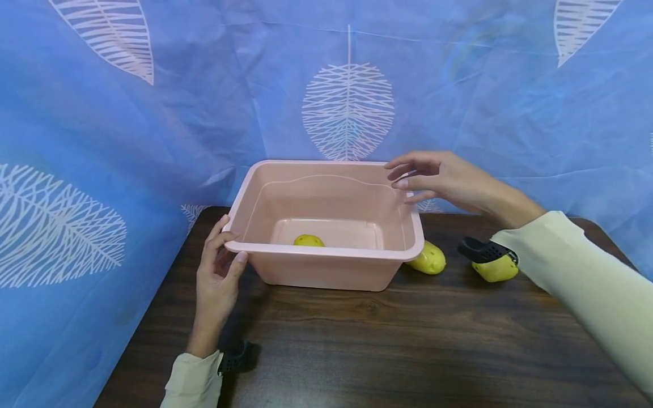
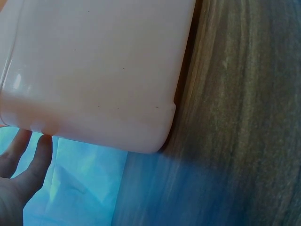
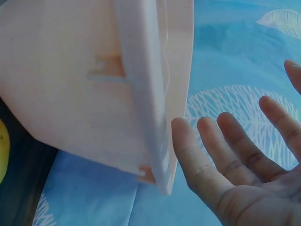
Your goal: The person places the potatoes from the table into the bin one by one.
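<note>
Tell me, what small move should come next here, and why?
Perhaps lower the right hand to the nearer yellow potato-like piece, just right of the pink tub: that hand appears to hold nothing, the left hand grips the tub's near left corner, and a similar piece already lies inside.

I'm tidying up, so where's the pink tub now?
In the head view, the pink tub stands mid-picture on the table, left hand at its near left corner, right hand by its far right one.
</note>
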`<state>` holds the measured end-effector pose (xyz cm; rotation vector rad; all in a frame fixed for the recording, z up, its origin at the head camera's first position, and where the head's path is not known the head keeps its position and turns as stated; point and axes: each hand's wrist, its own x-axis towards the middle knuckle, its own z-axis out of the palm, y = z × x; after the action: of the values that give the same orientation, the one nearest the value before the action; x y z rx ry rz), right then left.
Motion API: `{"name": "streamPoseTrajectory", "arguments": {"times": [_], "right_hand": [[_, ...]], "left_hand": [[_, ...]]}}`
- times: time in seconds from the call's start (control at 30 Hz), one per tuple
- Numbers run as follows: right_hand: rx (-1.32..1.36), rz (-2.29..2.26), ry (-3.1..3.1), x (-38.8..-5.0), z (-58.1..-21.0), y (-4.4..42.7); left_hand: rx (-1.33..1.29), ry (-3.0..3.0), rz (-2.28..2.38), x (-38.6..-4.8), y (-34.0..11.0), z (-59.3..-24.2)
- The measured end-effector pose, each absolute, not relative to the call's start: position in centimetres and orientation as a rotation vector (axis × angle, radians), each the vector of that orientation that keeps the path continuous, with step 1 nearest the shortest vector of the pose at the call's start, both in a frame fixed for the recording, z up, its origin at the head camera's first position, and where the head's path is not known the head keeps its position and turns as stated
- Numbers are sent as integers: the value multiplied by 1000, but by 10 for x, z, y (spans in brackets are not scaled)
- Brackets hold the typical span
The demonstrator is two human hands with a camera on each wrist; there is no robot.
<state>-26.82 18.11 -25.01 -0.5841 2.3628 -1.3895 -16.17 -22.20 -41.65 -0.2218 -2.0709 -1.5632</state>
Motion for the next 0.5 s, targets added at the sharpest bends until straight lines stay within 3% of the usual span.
{"name": "streamPoseTrajectory", "arguments": {"times": [0.5], "right_hand": [[-559, -1408, 2442, -243, -261, 222]], "left_hand": [[-239, -2052, -1558, -162, -220, -417]]}}
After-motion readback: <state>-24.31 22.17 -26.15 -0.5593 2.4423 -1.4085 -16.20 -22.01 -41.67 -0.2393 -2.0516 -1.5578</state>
